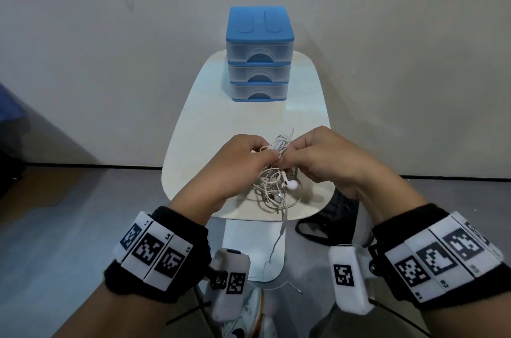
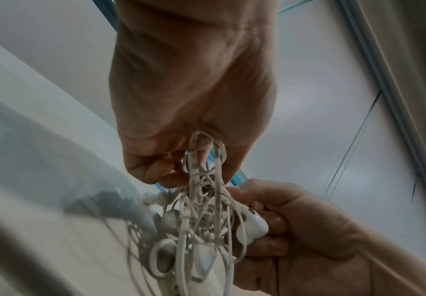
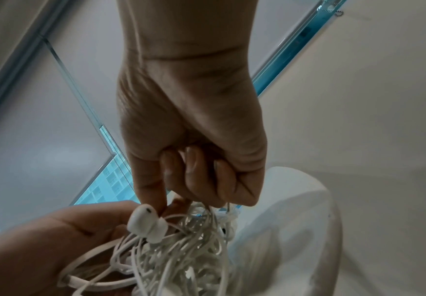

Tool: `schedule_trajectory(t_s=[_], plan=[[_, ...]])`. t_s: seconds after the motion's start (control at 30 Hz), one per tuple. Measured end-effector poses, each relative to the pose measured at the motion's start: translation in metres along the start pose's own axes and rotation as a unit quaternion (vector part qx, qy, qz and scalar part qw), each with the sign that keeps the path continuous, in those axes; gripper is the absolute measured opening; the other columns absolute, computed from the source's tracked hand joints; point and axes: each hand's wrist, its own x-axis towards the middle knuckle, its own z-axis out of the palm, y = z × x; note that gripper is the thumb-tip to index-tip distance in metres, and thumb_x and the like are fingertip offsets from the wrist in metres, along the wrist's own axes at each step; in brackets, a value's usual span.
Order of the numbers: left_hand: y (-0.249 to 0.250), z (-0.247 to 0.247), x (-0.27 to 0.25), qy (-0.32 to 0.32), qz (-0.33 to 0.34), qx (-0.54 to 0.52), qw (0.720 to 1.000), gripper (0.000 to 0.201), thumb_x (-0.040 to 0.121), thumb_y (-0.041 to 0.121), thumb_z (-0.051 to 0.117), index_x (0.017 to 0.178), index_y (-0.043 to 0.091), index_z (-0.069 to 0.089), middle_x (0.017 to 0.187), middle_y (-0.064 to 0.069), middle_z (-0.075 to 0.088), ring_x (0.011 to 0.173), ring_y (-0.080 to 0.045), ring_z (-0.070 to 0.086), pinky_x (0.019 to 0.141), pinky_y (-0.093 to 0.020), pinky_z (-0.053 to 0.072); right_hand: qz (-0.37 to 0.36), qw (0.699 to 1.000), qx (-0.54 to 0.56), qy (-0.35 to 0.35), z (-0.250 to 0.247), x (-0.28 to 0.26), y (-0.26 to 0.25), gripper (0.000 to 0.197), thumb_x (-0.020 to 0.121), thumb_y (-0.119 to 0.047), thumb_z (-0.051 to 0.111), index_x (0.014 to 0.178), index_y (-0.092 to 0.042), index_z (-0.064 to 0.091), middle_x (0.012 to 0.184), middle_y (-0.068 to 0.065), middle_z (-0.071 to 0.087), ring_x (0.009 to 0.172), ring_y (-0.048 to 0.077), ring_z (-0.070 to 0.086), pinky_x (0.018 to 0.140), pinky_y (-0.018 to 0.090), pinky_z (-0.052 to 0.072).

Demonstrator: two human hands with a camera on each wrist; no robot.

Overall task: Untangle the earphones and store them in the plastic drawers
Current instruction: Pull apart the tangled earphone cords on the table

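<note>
Earphones (image 1: 276, 172): tangled white bundle, pinched by left hand (image 1: 237, 163) and right hand (image 1: 323, 158) above table (image 1: 249, 116). Plastic drawers (image 1: 259, 55): all three closed, at table's far end.

Open tabletop ahead of you, with the drawers at the far end

Between your hands at lower centre and the blue-topped stack of three clear plastic drawers (image 1: 259, 54) at upper centre, the pale rounded table (image 1: 210, 116) lies bare, so you can reach straight forward. The tangle of white corded earphones (image 1: 276, 183) fills the near edge, with one cord trailing off it toward the floor. A dark bag (image 1: 329, 216) sits beside the table's lower right.
</note>
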Motion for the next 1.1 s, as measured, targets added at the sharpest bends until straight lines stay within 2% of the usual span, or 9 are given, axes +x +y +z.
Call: schedule_trajectory(t_s=[0.13, 0.2, 0.33, 0.43, 0.53, 0.67, 0.8, 0.93, 1.1], plan=[[-0.002, -0.002, -0.001, 0.015, 0.014, 0.054, 0.998, 0.019, 0.096, 0.024, 0.068, 0.086, 0.008, 0.068, 0.074, 0.003, 0.064, 0.063, -0.012, 0.055, 0.064, -0.03, 0.039, -0.008, 0.996, 0.072, 0.058, -0.001, 0.002, 0.004, 0.026, 0.086, -0.005, 0.071, 0.061, -0.009, 0.067, 0.047, -0.002, 0.045, 0.044, 0.011, 0.031, 0.045, 0.022, 0.024], [-0.003, -0.001, -0.001, 0.019, 0.015, 0.065, 0.998, 0.01, 0.093, 0.022, 0.07, 0.095, 0.013, 0.067, 0.088, 0.0, 0.069, 0.072, -0.02, 0.061, 0.067, -0.031, 0.044, -0.026, 0.991, 0.092, 0.089, -0.001, 0.003, 0.007, 0.019, 0.086, -0.007, 0.074, 0.067, -0.007, 0.071, 0.055, 0.003, 0.053, 0.049, 0.011, 0.04, 0.046, 0.02, 0.03], [0.0, 0.0, -0.004, 0.093, 0.09, 0.049, 0.99, 0.029, 0.092, 0.022, 0.071, 0.114, 0.031, 0.055, 0.115, 0.005, 0.053, 0.074, -0.012, 0.056, 0.073, -0.03, 0.049, -0.035, 0.989, 0.102, 0.103, -0.001, 0.005, 0.01, 0.014, 0.087, -0.011, 0.077, 0.076, -0.004, 0.075, 0.062, 0.005, 0.064, 0.054, 0.01, 0.053, 0.051, 0.021, 0.035], [0.004, -0.003, -0.006, 0.093, 0.137, 0.113, 0.98, 0.013, 0.09, 0.033, 0.074, 0.1, 0.035, 0.067, 0.11, 0.011, 0.048, 0.084, 0.003, 0.053, 0.079, -0.014, 0.044, -0.028, 0.987, 0.114, 0.107, -0.002, 0.007, 0.01, 0.019, 0.087, -0.011, 0.077, 0.08, 0.006, 0.073, 0.061, 0.009, 0.064, 0.05, 0.013, 0.053, 0.052, 0.026, 0.034], [0.004, -0.004, -0.003, 0.059, 0.141, 0.159, 0.975, 0.008, 0.088, 0.032, 0.078, 0.085, 0.035, 0.071, 0.106, 0.008, 0.051, 0.084, 0.012, 0.049, 0.073, -0.013, 0.036, -0.016, 0.984, 0.142, 0.103, -0.001, 0.009, 0.006, 0.017, 0.088, -0.008, 0.074, 0.074, 0.002, 0.073, 0.061, 0.011, 0.062, 0.049, 0.015, 0.051, 0.052, 0.026, 0.034], [0.003, -0.004, 0.002, 0.095, 0.162, 0.168, 0.968, 0.01, 0.088, 0.03, 0.079, 0.081, 0.033, 0.072, 0.1, 0.009, 0.053, 0.08, 0.007, 0.049, 0.072, -0.018, 0.037, -0.023, 0.985, 0.113, 0.131, 0.001, 0.013, 0.003, 0.02, 0.087, -0.01, 0.076, 0.067, -0.009, 0.073, 0.062, 0.009, 0.066, 0.055, 0.018, 0.059, 0.048, 0.022, 0.037], [0.006, -0.004, 0.0, 0.147, 0.221, 0.187, 0.946, 0.006, 0.087, 0.025, 0.08, 0.087, 0.027, 0.074, 0.093, 0.011, 0.054, 0.079, -0.003, 0.052, 0.073, -0.03, 0.046, -0.021, 0.986, 0.105, 0.125, 0.001, 0.013, -0.003, 0.013, 0.087, -0.006, 0.075, 0.076, -0.002, 0.071, 0.067, 0.015, 0.072, 0.058, 0.023, 0.068, 0.049, 0.023, 0.039], [0.008, -0.004, -0.004, 0.102, 0.242, 0.152, 0.953, 0.01, 0.09, 0.022, 0.076, 0.084, 0.026, 0.069, 0.086, 0.011, 0.064, 0.083, -0.011, 0.058, 0.077, -0.038, 0.049, 0.0, 0.983, 0.13, 0.126, 0.0, 0.014, -0.007, 0.004, 0.088, 0.003, 0.068, 0.084, 0.003, 0.067, 0.066, 0.018, 0.07, 0.052, 0.021, 0.068, 0.051, 0.026, 0.042], [0.003, -0.005, -0.009, 0.055, 0.253, 0.148, 0.954, 0.008, 0.09, 0.022, 0.078, 0.087, 0.022, 0.07, 0.09, 0.006, 0.063, 0.09, -0.012, 0.057, 0.082, -0.032, 0.046, 0.016, 0.982, 0.139, 0.13, 0.003, 0.015, -0.005, 0.005, 0.088, 0.003, 0.069, 0.083, 0.004, 0.066, 0.059, 0.015, 0.065, 0.046, 0.018, 0.062, 0.05, 0.025, 0.041]])
